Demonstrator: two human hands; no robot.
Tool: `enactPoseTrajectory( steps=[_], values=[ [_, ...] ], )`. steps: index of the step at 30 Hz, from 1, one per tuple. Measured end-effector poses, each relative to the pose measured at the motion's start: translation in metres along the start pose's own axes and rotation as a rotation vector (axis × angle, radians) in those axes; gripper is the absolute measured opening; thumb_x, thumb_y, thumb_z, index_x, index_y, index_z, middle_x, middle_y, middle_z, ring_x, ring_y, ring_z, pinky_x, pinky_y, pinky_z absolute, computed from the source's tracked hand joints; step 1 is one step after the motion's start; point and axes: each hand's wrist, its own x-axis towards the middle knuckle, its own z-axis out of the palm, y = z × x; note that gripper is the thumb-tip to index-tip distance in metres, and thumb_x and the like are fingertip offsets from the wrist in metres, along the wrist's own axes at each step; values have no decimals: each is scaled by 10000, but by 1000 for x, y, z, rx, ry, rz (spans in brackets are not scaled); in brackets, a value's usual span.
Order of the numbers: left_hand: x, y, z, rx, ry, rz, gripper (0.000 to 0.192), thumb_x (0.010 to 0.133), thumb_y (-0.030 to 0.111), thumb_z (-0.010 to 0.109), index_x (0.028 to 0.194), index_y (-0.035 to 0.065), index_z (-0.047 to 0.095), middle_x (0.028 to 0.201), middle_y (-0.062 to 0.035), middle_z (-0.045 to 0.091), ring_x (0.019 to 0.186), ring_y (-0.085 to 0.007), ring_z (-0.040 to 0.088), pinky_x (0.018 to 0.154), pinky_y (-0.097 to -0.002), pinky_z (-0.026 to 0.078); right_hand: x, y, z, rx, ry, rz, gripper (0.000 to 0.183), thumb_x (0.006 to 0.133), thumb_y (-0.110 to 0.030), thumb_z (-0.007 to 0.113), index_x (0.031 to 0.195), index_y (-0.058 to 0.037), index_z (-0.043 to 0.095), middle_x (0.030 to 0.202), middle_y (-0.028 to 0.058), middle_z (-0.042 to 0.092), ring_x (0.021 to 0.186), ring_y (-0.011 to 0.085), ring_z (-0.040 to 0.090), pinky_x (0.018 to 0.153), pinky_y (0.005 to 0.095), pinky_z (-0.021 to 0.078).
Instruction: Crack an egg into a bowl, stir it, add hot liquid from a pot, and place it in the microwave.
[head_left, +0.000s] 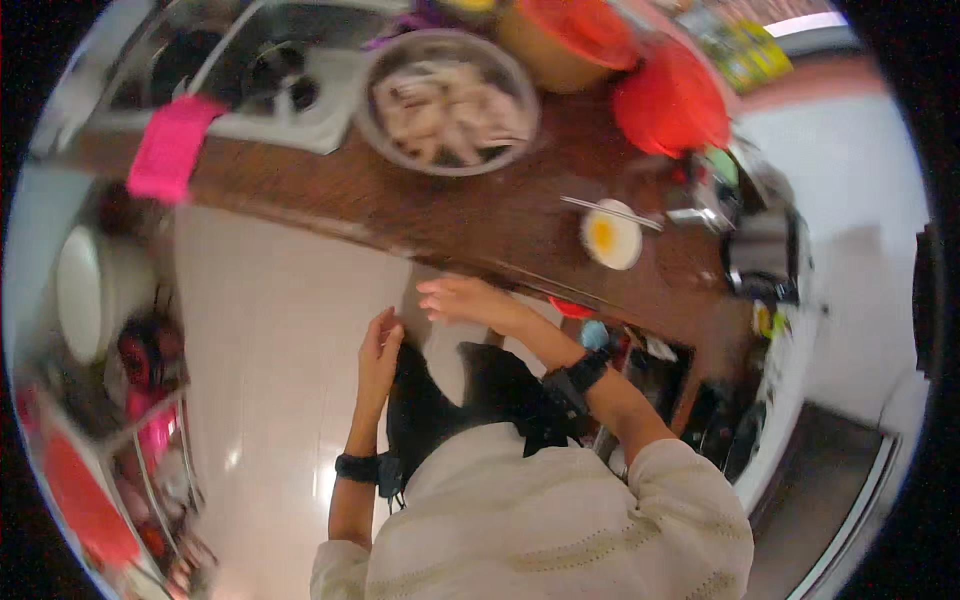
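Note:
Both of my hands are empty, held in front of my body. My left hand (381, 343) hovers over the tiled floor with its fingers loosely curved and the thumb apart. Closer to the counter is my right hand (469, 304), just off the front edge, palm downward and fingers stretched to the left. On the brown countertop (480, 206) a round metal basin (365, 124) holds pale pieces that look like raw meat, blurred. A small white bowl (626, 251) with something yellow inside stands to the right. A pair of chopsticks (574, 201) lies across its rim.
A metal sink (330, 90) is at the upper left, with a pink cloth (169, 154) draped over the counter edge. Red plastic containers (671, 101) and an electric kettle (761, 251) stand along the back and right. A wire rack (146, 480) is at the lower left.

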Motion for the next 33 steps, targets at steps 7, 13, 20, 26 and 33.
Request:
enactPoseTrajectory(
  steps=[7, 13, 20, 26, 33],
  values=[
    [29, 26, 121, 96, -423, 109, 337, 892, 160, 532, 1210, 60, 488, 987, -49, 567, 884, -111, 526, 780, -251, 440, -196, -72, -128, 202, 841, 280, 347, 888, -266, 538, 1175, -71, 537, 1006, 48, 622, 833, 99, 575, 733, 245, 468],
    [28, 50, 217, 81, -498, 63, 481, 890, 180, 538, 1318, 67, 348, 1083, -103, 542, 925, -148, 537, 779, -262, 447, -341, -17, -273, 288, 1351, 133, 421, 885, -331, 528, 1192, -44, 502, 1048, 93, 604, 850, 147, 579, 723, 272, 480],
    [17, 59, 308, -212, -206, -97, 598, 911, 261, 492, 1380, 58, 180, 1169, -164, 478, 961, -234, 568, 777, -342, 493, -349, 16, -433, 658, 1336, -147, 583, 880, -460, 472, 1284, -51, 370, 1150, 108, 515, 997, 221, 521, 810, 384, 465],
    [25, 54, 342, -355, -4, -110, 579, 913, 282, 490, 1359, 93, 172, 1231, -130, 421, 989, -310, 562, 805, -387, 476, -334, 14, -476, 401, 1077, -57, 419, 882, -306, 534, 1179, -22, 452, 1081, 105, 542, 933, 194, 555, 672, 340, 539],
    [21, 56, 363, -350, 33, -40, 536, 922, 295, 460, 1346, 107, 190, 1287, -126, 357, 1070, -375, 503, 829, -425, 464, -310, 22, -469, 591, 1002, -131, 464, 890, -343, 515, 1225, -27, 453, 1112, 135, 538, 879, 206, 584, 676, 330, 569]
  ],
)
